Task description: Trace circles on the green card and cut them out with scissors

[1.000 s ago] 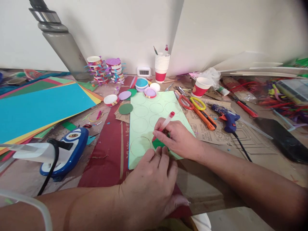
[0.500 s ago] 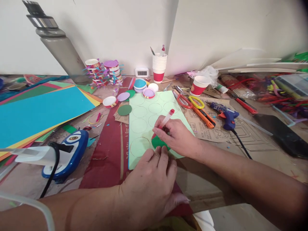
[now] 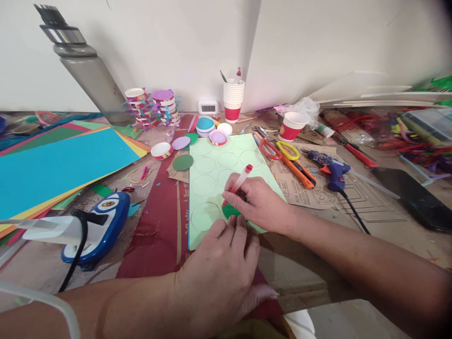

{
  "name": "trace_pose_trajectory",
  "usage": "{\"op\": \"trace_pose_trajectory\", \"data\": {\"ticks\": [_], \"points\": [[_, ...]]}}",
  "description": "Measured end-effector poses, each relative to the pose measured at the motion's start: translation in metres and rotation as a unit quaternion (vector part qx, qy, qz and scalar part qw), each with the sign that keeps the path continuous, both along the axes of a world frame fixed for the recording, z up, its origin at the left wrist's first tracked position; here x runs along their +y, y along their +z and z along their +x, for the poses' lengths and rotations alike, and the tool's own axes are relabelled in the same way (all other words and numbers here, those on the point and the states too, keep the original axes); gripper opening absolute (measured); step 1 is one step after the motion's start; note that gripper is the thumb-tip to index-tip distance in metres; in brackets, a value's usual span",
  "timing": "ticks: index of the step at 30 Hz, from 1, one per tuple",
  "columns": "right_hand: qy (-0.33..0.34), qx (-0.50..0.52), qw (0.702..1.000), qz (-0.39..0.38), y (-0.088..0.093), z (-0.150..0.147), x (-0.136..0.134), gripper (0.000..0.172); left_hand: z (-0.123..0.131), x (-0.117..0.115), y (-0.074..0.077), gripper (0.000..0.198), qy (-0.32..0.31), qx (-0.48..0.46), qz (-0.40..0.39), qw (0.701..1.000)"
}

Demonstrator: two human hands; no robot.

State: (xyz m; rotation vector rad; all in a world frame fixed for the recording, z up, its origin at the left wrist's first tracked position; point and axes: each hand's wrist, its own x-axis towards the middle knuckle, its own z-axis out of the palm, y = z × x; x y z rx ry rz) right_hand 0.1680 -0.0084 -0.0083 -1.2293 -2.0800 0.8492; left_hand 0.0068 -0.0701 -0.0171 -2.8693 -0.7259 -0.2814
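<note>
A light green sheet (image 3: 212,179) with several pencilled circles lies in front of me. A dark green paper disc (image 3: 231,211) rests on its near right part. My left hand (image 3: 219,278) lies flat with its fingertips pressing the near edge of the disc. My right hand (image 3: 259,202) is closed on a red-capped pen (image 3: 237,183), whose tip touches the sheet at the disc's left edge.
Coloured card sheets (image 3: 60,165) lie at left, with a blue-and-white glue gun (image 3: 95,221) and its black cord near me. Scissors (image 3: 278,149), an orange cutter (image 3: 300,172), a blue glue gun (image 3: 332,170) and paper cups (image 3: 233,96) lie beyond. A second green disc (image 3: 182,162) lies left of the sheet.
My right hand has moved the pen slightly around the disc's edge, now covering more of the disc. My left hand stays put.
</note>
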Motion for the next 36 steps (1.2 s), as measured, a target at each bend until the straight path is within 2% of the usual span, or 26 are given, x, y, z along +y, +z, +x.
{"op": "trace_pose_trajectory", "data": {"ticks": [11,29,32,36], "points": [[0.025,-0.008,1.0,0.017,0.002,0.001,-0.001,0.013,0.002,0.0,-0.001,0.072,0.002,0.003,0.005,1.0],[0.055,0.018,0.998,0.001,0.003,0.004,-0.002,0.014,0.003,0.001,0.001,0.07,0.0,0.01,-0.003,1.0],[0.019,0.09,0.996,-0.005,0.004,0.009,0.001,0.015,0.002,0.001,0.001,0.07,-0.005,0.002,0.002,1.0],[-0.086,0.167,0.982,0.039,0.007,0.024,0.01,0.026,0.001,0.008,0.004,0.061,0.005,-0.014,-0.021,1.0]]}}
